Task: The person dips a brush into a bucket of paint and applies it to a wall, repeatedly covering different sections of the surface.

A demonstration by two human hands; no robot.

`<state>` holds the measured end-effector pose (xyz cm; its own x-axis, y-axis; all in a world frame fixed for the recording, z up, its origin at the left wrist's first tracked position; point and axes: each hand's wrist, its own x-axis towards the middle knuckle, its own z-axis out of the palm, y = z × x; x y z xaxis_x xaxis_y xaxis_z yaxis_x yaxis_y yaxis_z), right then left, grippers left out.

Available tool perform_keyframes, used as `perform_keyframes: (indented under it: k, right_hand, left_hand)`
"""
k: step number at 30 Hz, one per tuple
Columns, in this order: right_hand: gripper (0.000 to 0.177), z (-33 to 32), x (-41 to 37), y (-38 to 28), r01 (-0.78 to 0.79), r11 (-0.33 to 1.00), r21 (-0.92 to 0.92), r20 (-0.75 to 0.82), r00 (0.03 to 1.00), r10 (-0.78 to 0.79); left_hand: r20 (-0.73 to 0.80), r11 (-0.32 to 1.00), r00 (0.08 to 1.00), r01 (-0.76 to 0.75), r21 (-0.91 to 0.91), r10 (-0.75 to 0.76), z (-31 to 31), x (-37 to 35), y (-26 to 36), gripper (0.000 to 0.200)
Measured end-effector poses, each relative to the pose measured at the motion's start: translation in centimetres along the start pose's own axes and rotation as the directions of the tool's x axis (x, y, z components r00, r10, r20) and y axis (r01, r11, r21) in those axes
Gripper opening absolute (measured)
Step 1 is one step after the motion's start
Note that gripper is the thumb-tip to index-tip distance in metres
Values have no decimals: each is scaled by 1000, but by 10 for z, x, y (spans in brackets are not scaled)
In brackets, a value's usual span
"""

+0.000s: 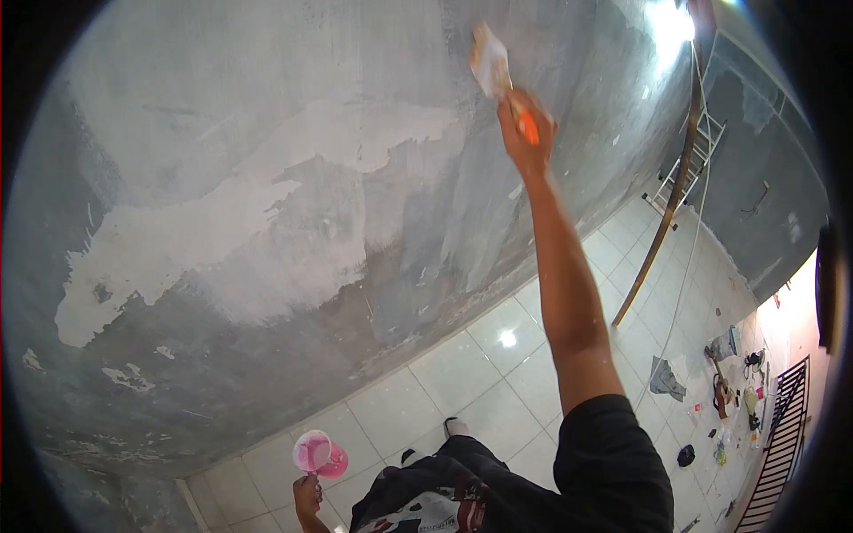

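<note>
High up in front of the grey wall [400, 204], my right hand [529, 147] is closed round the orange handle of a wide paintbrush [490, 64]. Its pale bristles point up at the wall surface, slightly blurred. Low on the left, my left hand [307, 494] grips a pink plastic cup [334, 462], with its round mouth turned toward the camera. Pink shows inside the cup. The wall carries pale patches with ragged edges and lighter brushed streaks around the brush.
A long wooden pole [662, 231] leans beside a ladder [702, 151] on the right. White tiles [444, 382] cover the floor. A grey cloth [666, 379] and scattered tools and litter lie near a dark metal grille [782, 444]. A bright lamp [671, 25] glows at top right.
</note>
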<state>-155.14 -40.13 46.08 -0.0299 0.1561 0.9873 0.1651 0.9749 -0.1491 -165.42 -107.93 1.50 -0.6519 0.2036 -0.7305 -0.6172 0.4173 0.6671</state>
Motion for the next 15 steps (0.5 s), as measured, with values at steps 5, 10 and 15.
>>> perform_keyframes:
  k: [5, 10, 15]
  right_hand:
    - [8, -13, -122, 7, -227, 973, -46, 50, 972, 229]
    - [18, -2, -90, -18, -619, 495, 609, 1, 625, 780]
    - [23, -1, 30, -40, -351, 531, 771, -124, 735, 667]
  left_hand:
    - [29, 999, 1000, -4, 52, 3, -11, -1, 4, 24]
    - [-19, 996, 998, -52, 70, 53, -19, 4, 25, 23]
    - [-44, 995, 995, -93, 44, 95, -18, -9, 45, 21]
